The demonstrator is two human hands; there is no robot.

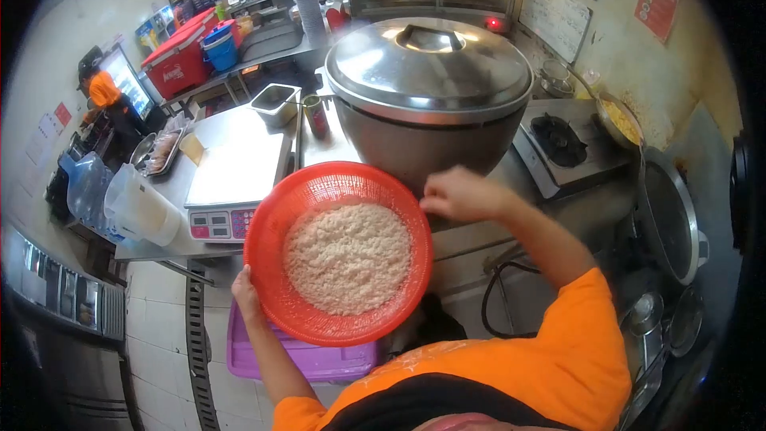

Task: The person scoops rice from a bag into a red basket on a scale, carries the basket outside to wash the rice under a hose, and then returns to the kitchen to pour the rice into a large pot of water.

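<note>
A round red colander (263, 251) holds a mound of white rice (349, 259). Its left rim is gripped by my left hand (246, 294), the fingers partly hidden under the basket. My right hand (461, 194) is raised just beyond the colander's right rim, in front of the large pot, with its fingers curled in; whether it holds something is too small to tell. The big metal pot (423, 144) stands on the counter behind the colander, its shiny domed lid (431, 72) on.
On the left are a digital scale (237, 172), a plastic jug (144, 203) and a metal container (275, 104). A gas burner (558, 140) and pan (619, 121) stand right. Below lies a purple lid (303, 359). A co-worker (108, 92) stands far left.
</note>
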